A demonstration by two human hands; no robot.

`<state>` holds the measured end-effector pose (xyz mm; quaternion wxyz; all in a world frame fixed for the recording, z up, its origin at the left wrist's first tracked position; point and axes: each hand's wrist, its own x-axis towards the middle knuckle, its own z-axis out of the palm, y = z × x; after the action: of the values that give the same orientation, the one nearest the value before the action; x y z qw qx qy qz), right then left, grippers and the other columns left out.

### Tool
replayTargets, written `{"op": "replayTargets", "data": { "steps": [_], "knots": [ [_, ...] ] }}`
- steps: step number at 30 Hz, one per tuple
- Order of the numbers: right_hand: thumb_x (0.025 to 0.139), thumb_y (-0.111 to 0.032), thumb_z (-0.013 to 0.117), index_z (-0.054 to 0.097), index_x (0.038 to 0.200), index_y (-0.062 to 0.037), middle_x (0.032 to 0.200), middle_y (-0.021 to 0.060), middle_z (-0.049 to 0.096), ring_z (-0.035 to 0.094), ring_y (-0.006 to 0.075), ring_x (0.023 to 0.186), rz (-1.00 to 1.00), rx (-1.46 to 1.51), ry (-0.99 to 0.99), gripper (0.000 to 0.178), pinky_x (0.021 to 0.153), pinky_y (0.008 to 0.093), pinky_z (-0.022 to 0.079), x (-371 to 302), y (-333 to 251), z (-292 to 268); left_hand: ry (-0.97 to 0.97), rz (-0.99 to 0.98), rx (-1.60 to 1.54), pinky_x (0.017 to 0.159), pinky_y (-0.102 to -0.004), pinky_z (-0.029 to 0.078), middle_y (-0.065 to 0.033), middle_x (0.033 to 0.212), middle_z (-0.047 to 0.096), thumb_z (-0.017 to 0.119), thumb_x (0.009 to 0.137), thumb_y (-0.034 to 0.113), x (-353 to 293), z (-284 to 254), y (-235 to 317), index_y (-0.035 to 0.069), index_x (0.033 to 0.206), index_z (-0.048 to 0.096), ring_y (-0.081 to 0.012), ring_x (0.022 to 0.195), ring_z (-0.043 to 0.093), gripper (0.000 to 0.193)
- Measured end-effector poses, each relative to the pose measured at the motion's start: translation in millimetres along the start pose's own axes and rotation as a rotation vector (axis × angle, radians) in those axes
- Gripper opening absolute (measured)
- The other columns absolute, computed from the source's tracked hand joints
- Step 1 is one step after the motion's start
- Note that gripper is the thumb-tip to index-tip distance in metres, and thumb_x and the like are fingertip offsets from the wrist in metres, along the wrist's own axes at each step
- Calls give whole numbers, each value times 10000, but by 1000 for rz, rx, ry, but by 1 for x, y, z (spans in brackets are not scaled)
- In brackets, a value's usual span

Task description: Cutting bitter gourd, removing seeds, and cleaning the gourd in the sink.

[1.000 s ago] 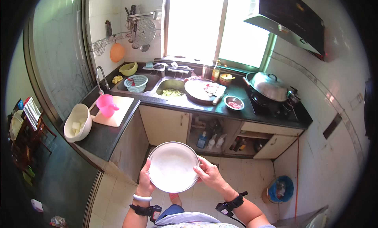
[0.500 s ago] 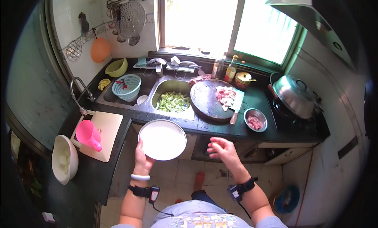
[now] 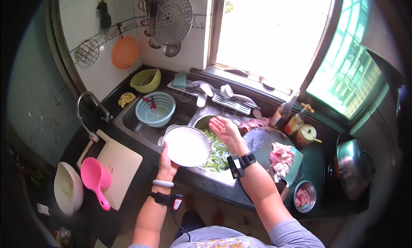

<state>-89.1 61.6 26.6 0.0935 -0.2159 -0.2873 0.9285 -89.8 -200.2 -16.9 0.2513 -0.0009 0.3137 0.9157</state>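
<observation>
My left hand (image 3: 166,162) grips a white round plate (image 3: 186,146) by its near left edge, thumb along the rim. It hangs over the front of the right-hand sink basin, with no food on it. Sliced green vegetables (image 3: 219,158) lie in that basin, partly covered by the plate and my right arm. Above the basin's far part, my right hand (image 3: 227,130) is open and holds nothing, its palm turned upward and fingers stretched out. Both wrists carry black straps with small devices.
Right of the sink, a round chopping board (image 3: 259,143) bears cut raw meat (image 3: 281,160) and a cleaver (image 3: 297,164). A metal bowl (image 3: 305,196) of meat stands nearby. The left basin contains a blue colander (image 3: 156,111). A pink dipper (image 3: 96,177) rests on a pale cutting board (image 3: 124,162).
My view has swung left and closer to the sink. The plate has come over the basin's front edge. My right hand has reached forward over the basin, its fingers now straightened.
</observation>
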Motion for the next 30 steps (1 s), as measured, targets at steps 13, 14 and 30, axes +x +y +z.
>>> {"op": "replayTargets", "data": {
  "steps": [13, 14, 30],
  "knots": [
    [956, -253, 492, 412, 1291, 58, 1303, 178, 510, 463, 317, 1277, -151, -550, -125, 463, 1048, 477, 402, 123, -15, 30, 32, -143, 49, 985, -407, 458, -138, 1301, 547, 416, 981, 498, 170, -16, 10, 21, 1356, 432, -273, 1170, 555, 607],
    [950, -319, 509, 391, 1329, 53, 1375, 173, 470, 425, 321, 1316, -178, -1020, -155, 545, 1057, 515, 374, 119, -8, 12, 26, -154, 39, 985, -407, 457, -139, 1300, 548, 413, 983, 494, 177, -14, 6, 20, 1353, 435, -272, 1170, 554, 602],
    [953, -582, 324, 239, 1502, -153, 1571, 120, 178, 129, 289, 1460, -85, -2431, -151, 702, 1098, 668, 61, 89, 40, -10, -61, -307, 59, 1046, -428, 398, -142, 1338, 520, 349, 1002, 495, 211, -29, -27, 26, 1375, 415, -283, 1217, 516, 603]
  ]
}}
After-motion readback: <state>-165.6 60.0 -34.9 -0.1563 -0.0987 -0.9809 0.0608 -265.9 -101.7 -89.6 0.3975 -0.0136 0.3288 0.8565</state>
